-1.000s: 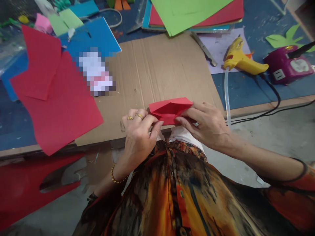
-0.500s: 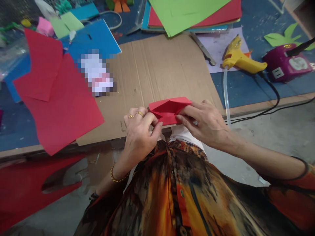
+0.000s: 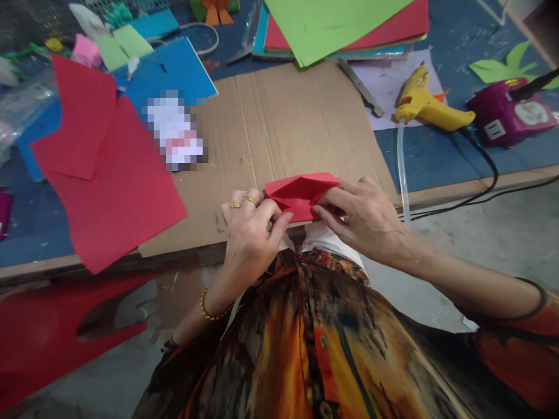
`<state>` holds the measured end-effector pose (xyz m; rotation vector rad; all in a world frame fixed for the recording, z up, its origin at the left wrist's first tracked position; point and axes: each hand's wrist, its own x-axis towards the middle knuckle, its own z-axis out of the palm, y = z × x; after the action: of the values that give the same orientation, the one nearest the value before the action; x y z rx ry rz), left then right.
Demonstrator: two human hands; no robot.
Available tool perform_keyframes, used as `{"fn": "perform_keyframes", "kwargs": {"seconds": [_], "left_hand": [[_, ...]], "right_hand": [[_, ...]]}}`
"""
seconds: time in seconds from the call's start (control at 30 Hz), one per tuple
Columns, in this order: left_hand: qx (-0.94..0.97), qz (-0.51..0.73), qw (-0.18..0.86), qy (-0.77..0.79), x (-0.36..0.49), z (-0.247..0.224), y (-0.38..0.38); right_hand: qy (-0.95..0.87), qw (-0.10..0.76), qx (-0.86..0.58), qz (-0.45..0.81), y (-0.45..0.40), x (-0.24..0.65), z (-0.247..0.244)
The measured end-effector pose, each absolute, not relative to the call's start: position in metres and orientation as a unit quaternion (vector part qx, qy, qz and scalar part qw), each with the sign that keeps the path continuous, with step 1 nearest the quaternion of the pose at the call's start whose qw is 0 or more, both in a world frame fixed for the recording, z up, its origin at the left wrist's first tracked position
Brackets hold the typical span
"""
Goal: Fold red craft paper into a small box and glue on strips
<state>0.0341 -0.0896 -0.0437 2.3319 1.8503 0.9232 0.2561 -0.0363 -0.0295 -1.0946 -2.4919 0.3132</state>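
A folded piece of red paper [image 3: 303, 195] lies between my hands at the front edge of the cardboard sheet [image 3: 288, 116], its middle fold gaping upward. My left hand [image 3: 253, 227], with two gold rings, pinches the paper's left end between thumb and fingers. At the other end, my right hand [image 3: 360, 215] grips it, with fingertips partly tucked inside the fold. Larger cut sheets of red paper [image 3: 117, 192] overlap to the left of my left hand.
Beyond the cardboard is a stack topped by green paper [image 3: 336, 23]. An open scissors-like blade [image 3: 362, 90] lies near a yellow glue gun [image 3: 430, 105] and a purple box [image 3: 509, 110] with a cord. A blurred-out object [image 3: 174, 131] rests on the cardboard's left.
My left thumb has shifted slightly to the right along the red paper's front edge. The view has turned a little; my right hand and the paper stay nearly still.
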Motion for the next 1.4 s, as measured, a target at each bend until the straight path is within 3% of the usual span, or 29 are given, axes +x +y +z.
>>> {"fn": "perform_keyframes", "kwargs": {"seconds": [0.47,0.83,1.4], "left_hand": [[0.732,0.310,0.019,0.606,0.035,-0.044,-0.091],[0.758,0.340,-0.067,0.553,0.039,-0.053,-0.102],[0.810,0.327,-0.183,0.450,0.033,-0.064,-0.110]], "right_hand": [[-0.881,0.212,-0.408,0.106,-0.040,0.256,-0.032],[-0.930,0.211,-0.265,-0.142,-0.056,0.256,-0.027],[-0.948,0.233,-0.194,-0.097,-0.054,0.258,-0.039]]}}
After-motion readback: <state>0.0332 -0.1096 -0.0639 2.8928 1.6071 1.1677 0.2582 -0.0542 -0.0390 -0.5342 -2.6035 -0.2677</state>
